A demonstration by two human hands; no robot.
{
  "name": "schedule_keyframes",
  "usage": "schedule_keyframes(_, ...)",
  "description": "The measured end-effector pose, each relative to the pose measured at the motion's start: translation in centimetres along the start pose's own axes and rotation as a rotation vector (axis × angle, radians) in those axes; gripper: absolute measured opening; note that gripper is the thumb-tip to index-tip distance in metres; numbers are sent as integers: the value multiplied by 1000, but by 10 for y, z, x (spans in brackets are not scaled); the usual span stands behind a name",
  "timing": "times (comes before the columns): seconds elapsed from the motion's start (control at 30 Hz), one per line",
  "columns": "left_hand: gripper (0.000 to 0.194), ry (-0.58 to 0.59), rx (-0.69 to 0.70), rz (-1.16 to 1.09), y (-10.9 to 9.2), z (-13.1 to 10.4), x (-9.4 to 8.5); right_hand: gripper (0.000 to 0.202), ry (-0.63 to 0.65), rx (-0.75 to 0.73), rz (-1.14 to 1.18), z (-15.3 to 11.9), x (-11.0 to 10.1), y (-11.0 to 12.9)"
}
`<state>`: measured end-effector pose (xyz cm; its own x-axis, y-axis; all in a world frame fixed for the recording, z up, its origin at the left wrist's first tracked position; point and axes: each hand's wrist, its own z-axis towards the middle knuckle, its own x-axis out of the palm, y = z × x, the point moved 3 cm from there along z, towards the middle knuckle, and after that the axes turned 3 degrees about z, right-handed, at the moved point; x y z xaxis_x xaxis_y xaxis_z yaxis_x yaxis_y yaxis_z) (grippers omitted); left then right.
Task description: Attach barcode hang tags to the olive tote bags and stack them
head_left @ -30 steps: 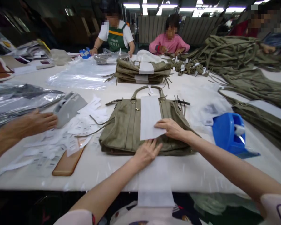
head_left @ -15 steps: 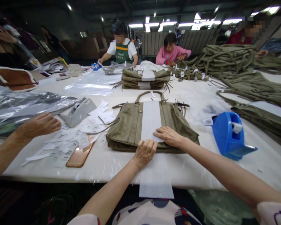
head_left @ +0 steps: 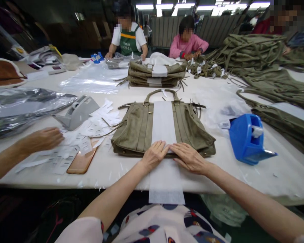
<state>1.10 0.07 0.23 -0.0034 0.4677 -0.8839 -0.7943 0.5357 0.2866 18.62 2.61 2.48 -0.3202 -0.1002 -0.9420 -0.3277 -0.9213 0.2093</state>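
An olive-green handbag (head_left: 136,130) lies on the table with its handle pointing away from me. A long white paper strip (head_left: 163,119) runs down its middle, over the bag's near edge and past the table edge. My left hand (head_left: 155,155) rests on the strip at the bag's near edge, fingers stretched out and lying flat. Beside it my right hand (head_left: 190,158) presses the strip and bag edge, its fingers extended, fingertips almost meeting those of the left. Neither hand is wrapped around anything.
Right: a blue tape dispenser (head_left: 247,138) and more olive bags (head_left: 276,108). Left: a grey dispenser (head_left: 82,111), white tags (head_left: 86,135), a phone (head_left: 82,162) and another person's hand (head_left: 44,138). Behind: stacked bags (head_left: 155,76) and people (head_left: 187,42) across the table (head_left: 103,177).
My right hand has moved down to the bag's near edge. My left hand's curled fingers have flattened out. The view has shifted, and the other person's hand is lower over the tags.
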Motion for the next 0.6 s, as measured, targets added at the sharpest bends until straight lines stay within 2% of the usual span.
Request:
schedule_keyframes(0.1,34,-11,8,-43,1,0,1,57,25,-80,93,-37,3,29)
schedule_keyframes(0.23,33,-6,19,-70,4,2,0,64,131,-6,114,-60,11,56)
schedule_keyframes(0.37,30,-42,27,-51,6,5,-4,59,150,-46,95,-50,20,66)
schedule_keyframes(0.47,30,-62,35,-33,8,8,-8,47,47,-68,91,-36,26,68)
schedule_keyframes(0.6,30,-65,40,-3,11,10,-7,40,-90,-203,212,-23,26,86)
